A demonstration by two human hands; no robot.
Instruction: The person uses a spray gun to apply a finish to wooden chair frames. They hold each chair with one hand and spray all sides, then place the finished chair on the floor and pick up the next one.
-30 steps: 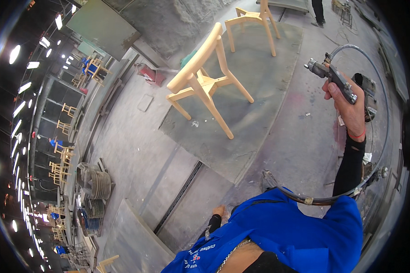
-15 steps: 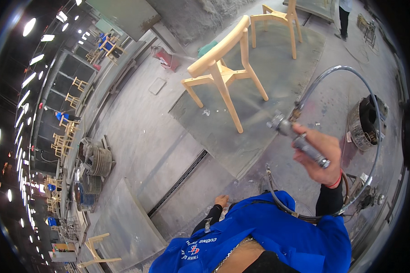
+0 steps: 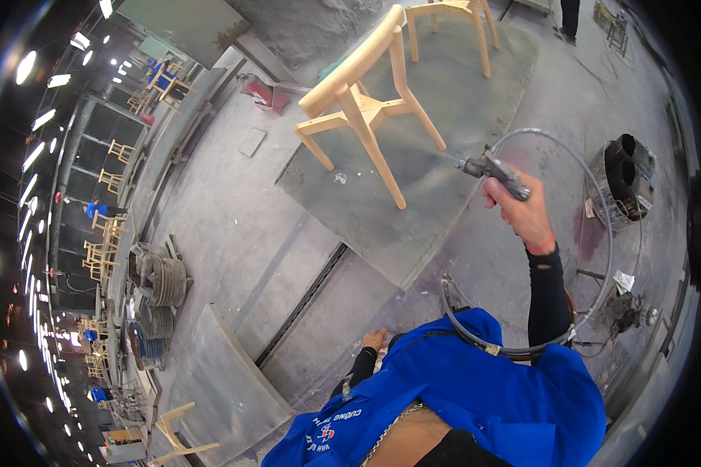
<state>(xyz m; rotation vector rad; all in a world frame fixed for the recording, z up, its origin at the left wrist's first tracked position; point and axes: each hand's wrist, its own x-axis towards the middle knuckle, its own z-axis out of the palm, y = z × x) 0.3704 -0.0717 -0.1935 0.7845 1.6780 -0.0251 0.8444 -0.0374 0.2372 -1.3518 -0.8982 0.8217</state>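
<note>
My right hand is wrapped round the grip of a metal spray gun, arm stretched forward. A faint mist comes from the gun's nozzle toward the legs of a pale wooden chair frame with a curved backrest and no seat panel. Gun and chair stand apart. A grey hose loops from the gun down round my right arm. Low beside my body is my left hand, away from the chair; its fingers are too small and partly hidden to judge.
The chair stands on a dark floor sheet, with a second wooden chair frame behind it. Buckets stand at right. A floor channel runs left of me. Far left are stacked drums and a chair part.
My right hand has pushed the spray gun forward and slightly left, and my arm is straighter. The view has shifted a little, so the chair sits higher and further left.
</note>
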